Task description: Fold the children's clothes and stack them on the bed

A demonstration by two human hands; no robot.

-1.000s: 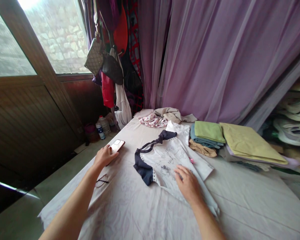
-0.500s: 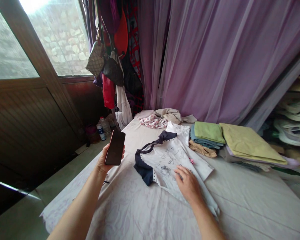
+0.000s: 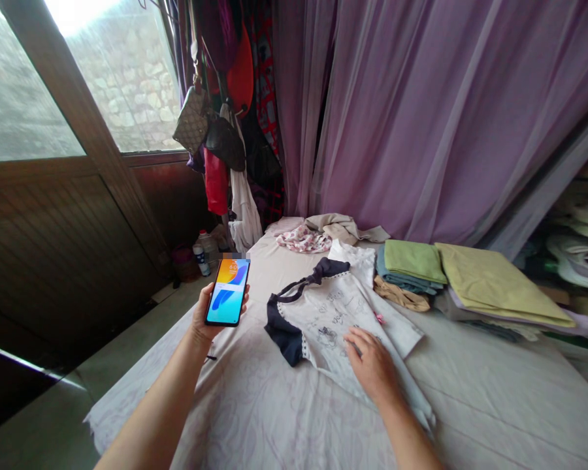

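My left hand (image 3: pixel 204 312) is closed around a smartphone (image 3: pixel 228 294), held upright above the bed's left side. Its screen is lit with an orange, purple and blue picture. Flat on the bed lies a white T-shirt (image 3: pixel 340 307) with dark navy sleeves and neckline and a printed drawing on its front. My right hand (image 3: pixel 370 362) rests on this shirt with its fingers stretched out, palm down. Beyond the shirt's far edge is a crumpled white garment (image 3: pixel 353 258).
Folded green cloth (image 3: pixel 414 261) and yellow cloth (image 3: pixel 504 281) top stacks at the right of the bed (image 3: pixel 255 391). A pink-patterned cloth (image 3: pixel 304 239) lies at the back. Bags (image 3: pixel 193 123) hang by the window. Purple curtains (image 3: pixel 411 117) hang behind; shoes (image 3: pixel 575 258) sit on shelves.
The phone's screen was black and is now lit. Both hands keep nearly the same places; the whole view has shifted slightly.
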